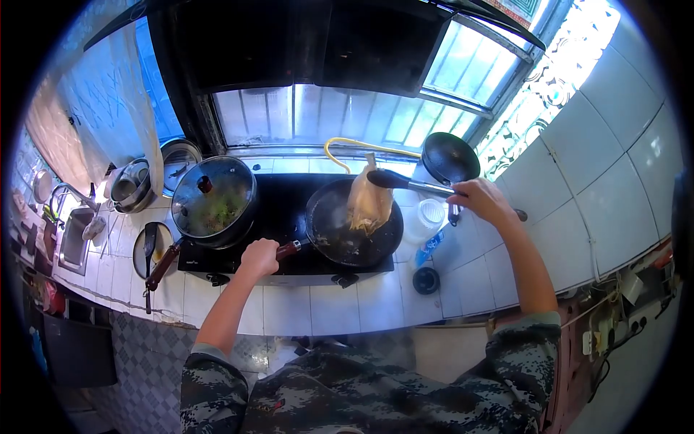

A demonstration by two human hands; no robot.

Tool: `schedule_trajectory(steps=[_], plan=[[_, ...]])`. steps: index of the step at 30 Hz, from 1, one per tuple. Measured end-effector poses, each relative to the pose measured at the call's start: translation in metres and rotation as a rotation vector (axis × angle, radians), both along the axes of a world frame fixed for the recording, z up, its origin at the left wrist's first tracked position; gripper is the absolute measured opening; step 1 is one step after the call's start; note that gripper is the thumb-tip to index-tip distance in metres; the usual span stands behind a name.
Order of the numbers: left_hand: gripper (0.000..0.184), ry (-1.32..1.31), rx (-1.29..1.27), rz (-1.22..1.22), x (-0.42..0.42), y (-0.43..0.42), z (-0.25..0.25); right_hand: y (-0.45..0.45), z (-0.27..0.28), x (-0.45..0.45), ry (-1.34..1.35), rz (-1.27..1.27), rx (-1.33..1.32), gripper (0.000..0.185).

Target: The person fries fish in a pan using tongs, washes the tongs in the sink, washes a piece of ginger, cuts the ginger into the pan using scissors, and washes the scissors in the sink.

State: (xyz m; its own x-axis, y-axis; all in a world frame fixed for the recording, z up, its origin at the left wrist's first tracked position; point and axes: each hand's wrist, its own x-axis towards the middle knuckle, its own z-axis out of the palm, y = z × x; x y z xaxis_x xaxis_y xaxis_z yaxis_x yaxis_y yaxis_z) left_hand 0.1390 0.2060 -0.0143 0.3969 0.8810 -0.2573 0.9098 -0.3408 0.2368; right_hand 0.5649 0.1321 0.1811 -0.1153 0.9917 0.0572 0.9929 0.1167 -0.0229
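My left hand (261, 257) is closed around the dark handle of a black frying pan (347, 249) on the right side of the stove. My right hand (483, 198) grips a long utensil with a metal shaft and a black end (388, 179), held above the pan; whether it is a ladle or a spatula I cannot tell. Against that black end is a pale tan, bag-shaped thing (369, 202), narrow at the top, its lower edge over the pan. Its kind is unclear. A little steam or haze hangs over the pan.
On the stove's (282, 217) left side, a lidded pan (213, 199) holds something green. A plate (148, 249) with a black utensil lies left of it. A small black pan (450, 158), a white container (425, 219) and a round black item (426, 281) are at right. The sink (76, 242) is far left.
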Motion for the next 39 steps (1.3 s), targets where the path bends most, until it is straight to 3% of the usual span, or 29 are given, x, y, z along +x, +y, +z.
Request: schedule_trajectory(steps=[6,9,20,22,28,31,32,34,39], plan=[[0.021,-0.002,-0.013,0.0,0.002,-0.002,0.005,0.019,0.021,-0.005,-0.146,-0.119,-0.051,0.034],[0.021,0.017,-0.024,-0.007,0.005,-0.003,0.003,0.019,0.013,-0.014,-0.264,-0.032,0.014,0.033],[0.022,-0.022,-0.036,-0.042,0.005,-0.008,-0.009,-0.04,-0.08,-0.092,-0.604,0.111,0.167,0.036],[0.022,-0.041,-0.029,-0.062,0.005,-0.011,-0.005,-0.05,-0.09,-0.108,-0.556,0.104,0.082,0.038],[0.025,-0.106,-0.088,-0.144,0.0,-0.013,-0.016,-0.068,-0.136,-0.124,-0.685,0.155,0.149,0.018],[0.032,-0.498,-0.79,-0.061,-0.011,-0.012,-0.014,-0.078,-0.143,-0.133,-0.801,0.219,0.315,0.02],[0.032,-0.495,-0.786,-0.067,-0.015,-0.015,-0.018,-0.083,-0.147,-0.134,-0.802,0.212,0.318,0.02],[0.03,-0.771,-1.12,0.057,-0.017,-0.022,-0.027,-0.094,-0.151,-0.136,-0.795,0.221,0.284,0.021],[0.028,-0.88,-1.129,0.122,-0.014,-0.035,-0.034,-0.115,-0.153,-0.141,-0.676,0.121,0.24,0.029]])
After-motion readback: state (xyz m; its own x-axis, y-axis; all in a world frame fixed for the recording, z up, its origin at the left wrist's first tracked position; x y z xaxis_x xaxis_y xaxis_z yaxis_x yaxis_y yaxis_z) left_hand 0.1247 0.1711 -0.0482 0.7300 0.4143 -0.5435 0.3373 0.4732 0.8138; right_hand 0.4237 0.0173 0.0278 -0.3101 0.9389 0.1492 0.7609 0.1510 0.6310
